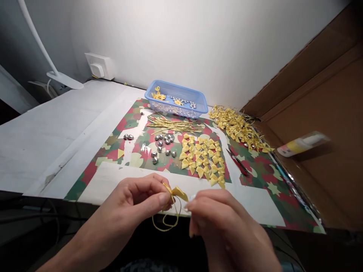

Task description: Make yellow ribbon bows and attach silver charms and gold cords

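My left hand (138, 204) pinches a yellow ribbon bow (179, 192) between thumb and fingers at the table's front edge. A thin yellow-green cord (166, 229) hangs in a loop below the bow. Just right of the bow is my right hand (219, 215), its fingers pressed together; a small whitish thing shows at its fingertips, too unclear to name. Rows of yellow bows (202, 160) lie on the camouflage-patterned sheet beyond my hands. Several silver bells (160, 143) are to their left. Behind these lies a bundle of cut cords (174, 124).
A blue basket (176, 88) holding bows and bells stands near the wall. At the right are a heap of corded bows (239, 126), dark-red-handled scissors (237, 161), a bottle (302, 144) and a cardboard panel (317, 102). A lamp (38, 36) is at upper left.
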`<state>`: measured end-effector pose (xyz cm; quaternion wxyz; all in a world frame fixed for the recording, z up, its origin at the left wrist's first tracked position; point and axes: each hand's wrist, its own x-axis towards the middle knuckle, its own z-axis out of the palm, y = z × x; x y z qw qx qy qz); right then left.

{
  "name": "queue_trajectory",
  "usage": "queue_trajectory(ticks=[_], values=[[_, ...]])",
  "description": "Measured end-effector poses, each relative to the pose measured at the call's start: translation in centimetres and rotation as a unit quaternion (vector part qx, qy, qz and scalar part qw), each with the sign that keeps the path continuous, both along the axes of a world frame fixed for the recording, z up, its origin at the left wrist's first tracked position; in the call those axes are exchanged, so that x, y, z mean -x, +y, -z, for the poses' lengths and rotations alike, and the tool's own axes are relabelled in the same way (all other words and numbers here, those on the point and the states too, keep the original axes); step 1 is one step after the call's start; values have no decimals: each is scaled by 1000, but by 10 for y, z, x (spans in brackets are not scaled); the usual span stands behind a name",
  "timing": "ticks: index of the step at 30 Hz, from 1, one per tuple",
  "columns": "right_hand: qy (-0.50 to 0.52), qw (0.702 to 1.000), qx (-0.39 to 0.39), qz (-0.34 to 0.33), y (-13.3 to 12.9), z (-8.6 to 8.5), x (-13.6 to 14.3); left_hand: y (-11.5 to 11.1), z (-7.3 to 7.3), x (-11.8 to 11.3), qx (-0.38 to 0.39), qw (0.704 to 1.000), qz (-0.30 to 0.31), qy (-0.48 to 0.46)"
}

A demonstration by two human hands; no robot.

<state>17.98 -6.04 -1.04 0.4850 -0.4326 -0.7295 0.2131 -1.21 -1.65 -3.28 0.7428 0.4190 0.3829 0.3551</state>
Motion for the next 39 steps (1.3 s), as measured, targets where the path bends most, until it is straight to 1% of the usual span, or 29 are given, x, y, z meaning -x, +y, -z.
queue_trajectory(ticks=[3,6,9,13,15,18,21,25,28,39], values=[[-78,996,-32,2,16,3,7,-1,0,1,-31,999,24,10],[-111,993,-39,9,24,12,5,-2,3,2,-31,999,38,1],[-102,994,-28,37,21,17,1,-1,6,2,10,999,33,-41],[-109,992,-24,60,10,13,-2,3,6,-2,84,992,17,-93],[-130,989,-34,62,6,11,-3,4,6,-5,101,990,9,-101],[-165,984,-34,49,7,12,-6,4,6,-7,103,990,-5,-99],[-180,983,-30,34,9,17,-9,4,6,-7,108,989,-15,-99],[-158,986,-31,40,9,22,-10,4,7,-7,107,990,-18,-92],[-144,988,-32,48,6,22,-10,5,8,-7,104,991,-20,-82],[-163,983,-59,65,8,22,-8,4,7,-5,74,997,-9,-32]])
